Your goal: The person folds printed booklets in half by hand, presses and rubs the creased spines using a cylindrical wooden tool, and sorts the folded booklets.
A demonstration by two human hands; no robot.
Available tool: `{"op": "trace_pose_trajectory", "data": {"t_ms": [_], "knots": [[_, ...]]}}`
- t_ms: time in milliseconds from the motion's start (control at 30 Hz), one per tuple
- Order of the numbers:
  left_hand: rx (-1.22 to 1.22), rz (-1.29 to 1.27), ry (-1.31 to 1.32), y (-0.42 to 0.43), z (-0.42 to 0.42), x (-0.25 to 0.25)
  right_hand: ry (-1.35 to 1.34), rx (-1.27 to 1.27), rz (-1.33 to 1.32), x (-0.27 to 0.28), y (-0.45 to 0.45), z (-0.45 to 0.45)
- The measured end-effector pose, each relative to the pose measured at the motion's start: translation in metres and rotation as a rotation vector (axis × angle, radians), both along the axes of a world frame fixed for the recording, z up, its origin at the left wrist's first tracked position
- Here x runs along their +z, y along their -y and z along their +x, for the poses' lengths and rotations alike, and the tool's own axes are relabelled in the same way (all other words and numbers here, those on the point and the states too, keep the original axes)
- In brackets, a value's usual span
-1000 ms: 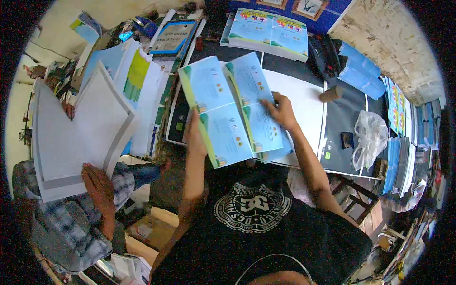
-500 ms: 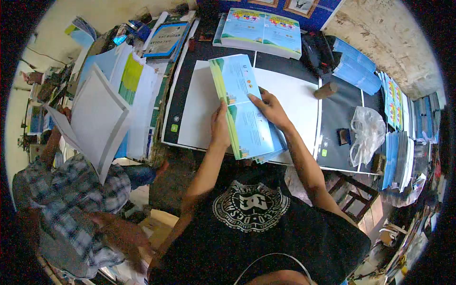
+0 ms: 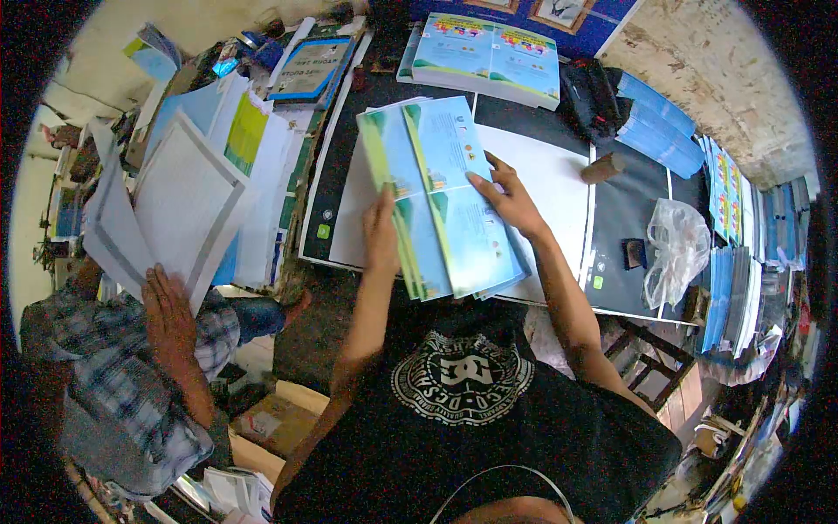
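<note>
Over the bench [image 3: 630, 188], between your hands: printed sheets [image 3: 463, 214], long axis running away from you. Left hand [image 3: 381, 234] closed on their left edge; right hand [image 3: 515, 203], thumb on top, gripping the right.

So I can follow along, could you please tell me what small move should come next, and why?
Probably the left hand should nudge inward to square the printed sheets, since the upper ones lie offset rightward, exposing a strip of those beneath, while the right hand grips their right side.
</note>
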State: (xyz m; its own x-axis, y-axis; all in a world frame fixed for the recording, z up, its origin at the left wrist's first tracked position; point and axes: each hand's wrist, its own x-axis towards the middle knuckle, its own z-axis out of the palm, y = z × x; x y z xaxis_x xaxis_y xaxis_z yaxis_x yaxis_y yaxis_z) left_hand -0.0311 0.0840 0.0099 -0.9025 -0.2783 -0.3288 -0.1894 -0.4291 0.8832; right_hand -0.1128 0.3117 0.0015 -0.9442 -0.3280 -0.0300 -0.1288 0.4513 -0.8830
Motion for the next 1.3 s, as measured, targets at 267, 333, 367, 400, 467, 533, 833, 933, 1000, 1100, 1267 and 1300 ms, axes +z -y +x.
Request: {"op": "trace_pose_trajectory", "data": {"t_ms": [267,333,367,400,467,533,833,933,1000,1100,1267,1300], "knots": [[0.102,0.257,-0.065,0.035,0.011,-0.031,-0.45,-0.126,0.644,-0.02,0.002,0.006],[0.079,0.152,-0.058,0.018,0.009,-0.014,-0.443,-0.08,0.625,-0.014,0.003,0.007],[0.061,0.1,-0.053,0.007,0.008,-0.006,-0.386,-0.053,0.563,-0.007,0.003,0.01],[0.046,0.076,-0.034,-0.003,0.004,-0.004,-0.33,-0.032,0.502,-0.002,0.002,0.011],[0.01,0.027,0.01,-0.021,-0.002,-0.001,-0.125,-0.009,0.167,-0.006,-0.002,0.01],[-0.035,0.07,-0.022,-0.031,-0.004,-0.009,-0.036,0.042,0.168,0.008,0.002,0.016],[0.137,0.058,0.005,0.029,0.021,0.002,-0.295,-0.082,0.514,-0.016,0.003,0.018],[0.209,0.125,-0.034,0.046,0.026,-0.009,-0.41,-0.083,0.658,-0.025,0.01,0.02],[0.245,0.105,-0.041,0.034,0.028,-0.001,-0.568,-0.027,0.735,-0.03,0.008,0.02],[0.111,0.079,0.061,0.007,0.017,-0.007,-0.511,0.037,0.645,-0.025,0.006,0.021],[-0.011,0.025,0.078,-0.035,-0.002,-0.025,0.016,-0.004,0.227,-0.011,0.001,0.014],[0.002,0.121,0.098,-0.039,-0.007,-0.033,0.016,0.005,0.255,-0.002,0.002,0.018]]}}
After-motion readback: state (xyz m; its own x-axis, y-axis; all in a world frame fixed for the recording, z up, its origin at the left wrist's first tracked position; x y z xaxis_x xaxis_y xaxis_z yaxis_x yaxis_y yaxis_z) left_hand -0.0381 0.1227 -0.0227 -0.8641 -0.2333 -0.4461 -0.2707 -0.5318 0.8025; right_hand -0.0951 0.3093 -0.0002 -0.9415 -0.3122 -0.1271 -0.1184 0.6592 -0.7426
